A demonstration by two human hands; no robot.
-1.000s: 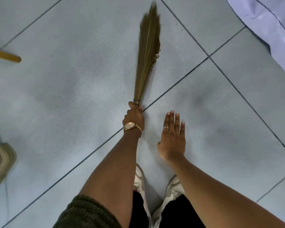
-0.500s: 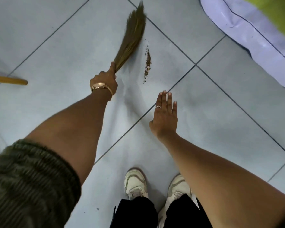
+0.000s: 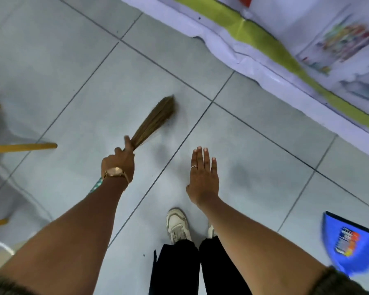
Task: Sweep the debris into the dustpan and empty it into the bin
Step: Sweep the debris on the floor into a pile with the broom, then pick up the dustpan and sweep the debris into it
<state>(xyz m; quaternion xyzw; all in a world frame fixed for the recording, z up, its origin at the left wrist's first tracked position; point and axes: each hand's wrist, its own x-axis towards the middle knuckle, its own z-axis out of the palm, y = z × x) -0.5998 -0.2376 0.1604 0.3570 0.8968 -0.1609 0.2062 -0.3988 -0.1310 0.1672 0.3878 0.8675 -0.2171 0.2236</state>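
My left hand, with a gold watch on the wrist, grips the bound end of a short straw broom. The brown bristles point up and to the right and touch the grey tiled floor. My right hand hovers flat over the floor with its fingers straight and nothing in it. A blue dustpan with a colourful label lies on the floor at the lower right, well apart from both hands. No debris shows clearly; only a few dark specks dot the tiles. No bin is in view.
A white banner with a green band and printed pictures lies along the upper right. Yellow wooden legs of some furniture reach in from the left. My white shoes stand at the bottom centre on the tiles.
The view has swung up and right, showing the banner and the dustpan. The broom has swept toward me and to the right. The line of brown debris seen half a second ago is out of sight.
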